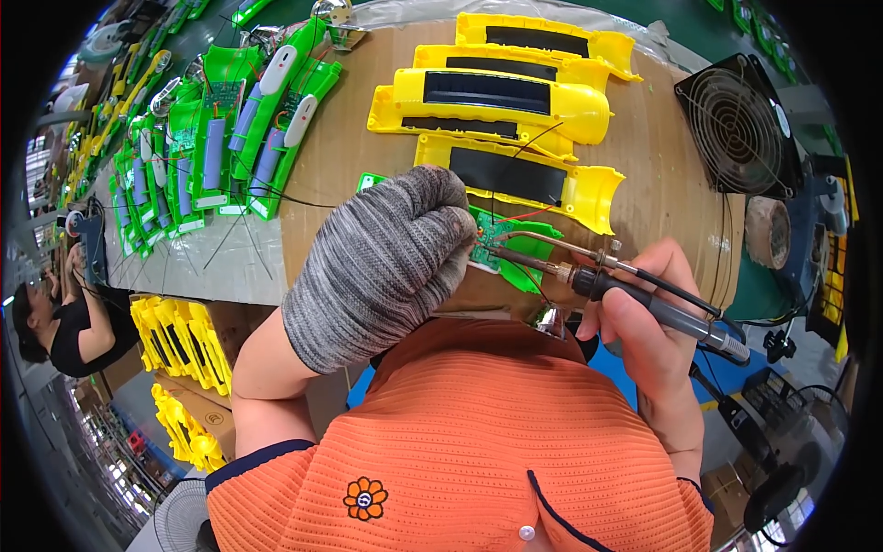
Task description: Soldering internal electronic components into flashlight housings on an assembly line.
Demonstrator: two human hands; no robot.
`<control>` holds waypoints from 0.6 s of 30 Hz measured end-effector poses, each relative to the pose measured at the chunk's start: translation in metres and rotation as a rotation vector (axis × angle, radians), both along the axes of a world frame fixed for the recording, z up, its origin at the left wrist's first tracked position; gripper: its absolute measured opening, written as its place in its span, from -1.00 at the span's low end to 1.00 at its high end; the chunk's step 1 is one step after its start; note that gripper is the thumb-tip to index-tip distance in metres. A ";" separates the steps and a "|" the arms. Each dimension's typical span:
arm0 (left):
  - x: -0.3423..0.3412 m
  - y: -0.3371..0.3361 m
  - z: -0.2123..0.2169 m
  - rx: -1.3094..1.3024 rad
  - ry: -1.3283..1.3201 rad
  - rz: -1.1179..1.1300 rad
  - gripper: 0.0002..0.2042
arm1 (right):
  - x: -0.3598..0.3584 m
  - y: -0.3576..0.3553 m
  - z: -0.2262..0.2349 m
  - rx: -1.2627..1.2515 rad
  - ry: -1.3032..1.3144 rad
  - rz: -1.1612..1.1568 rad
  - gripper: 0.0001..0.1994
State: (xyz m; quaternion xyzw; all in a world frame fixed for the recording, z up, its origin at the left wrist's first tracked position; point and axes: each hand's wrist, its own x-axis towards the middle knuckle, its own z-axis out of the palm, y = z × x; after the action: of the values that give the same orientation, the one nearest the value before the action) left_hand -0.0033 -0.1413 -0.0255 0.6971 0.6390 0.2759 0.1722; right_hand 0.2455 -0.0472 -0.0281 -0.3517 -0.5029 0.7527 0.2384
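Observation:
My left hand [391, 258], in a grey knitted glove, is closed beside a small green circuit board [490, 235]. Its fingertips are hidden, so what they pinch does not show. My right hand [653, 322] grips a soldering iron [644, 302] with a thin metal feed tube [561, 241] along it. The iron's tip reaches the board or lies just above it. Under the board is a green plastic housing [528, 248], with a shiny reflector [550, 319] by its near end. Thin red and black wires run from the board towards a yellow housing with a black panel [510, 175].
Several yellow housings [487, 95] lie stacked at the far middle. Green housings [216, 138] with purple battery cells crowd the left. A black fan [740, 127] and a tape roll [768, 233] stand right. Boxed yellow parts [184, 340] and another person [69, 322] are at lower left.

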 end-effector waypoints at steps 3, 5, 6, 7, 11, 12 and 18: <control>0.000 0.000 0.001 0.004 0.008 0.007 -0.80 | -0.003 -0.001 0.001 -0.001 0.017 -0.004 -0.79; 0.000 0.001 0.003 0.003 0.016 0.003 -0.80 | -0.003 -0.001 0.002 -0.004 0.007 -0.007 -0.79; -0.001 0.001 0.003 -0.012 0.018 -0.002 -0.80 | -0.004 -0.001 0.003 -0.005 -0.002 -0.011 -0.79; -0.001 0.002 0.004 -0.028 0.021 -0.006 -0.80 | -0.004 -0.001 0.003 -0.005 -0.002 -0.012 -0.79; -0.002 0.003 0.006 -0.020 0.029 -0.016 -0.81 | -0.002 0.001 0.001 -0.006 0.009 -0.015 -0.78; -0.003 0.004 0.006 -0.025 0.017 -0.023 -0.82 | -0.001 0.001 0.001 -0.012 0.004 -0.015 -0.79; -0.002 0.003 0.006 -0.054 0.020 -0.020 -0.83 | 0.012 0.005 -0.004 0.040 0.128 -0.097 -0.80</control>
State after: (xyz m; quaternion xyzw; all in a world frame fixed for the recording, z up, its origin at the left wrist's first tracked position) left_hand -0.0053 -0.1383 -0.0196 0.7014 0.6408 0.2497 0.1871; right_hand 0.2573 -0.0417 -0.0318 -0.3220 -0.4839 0.7510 0.3133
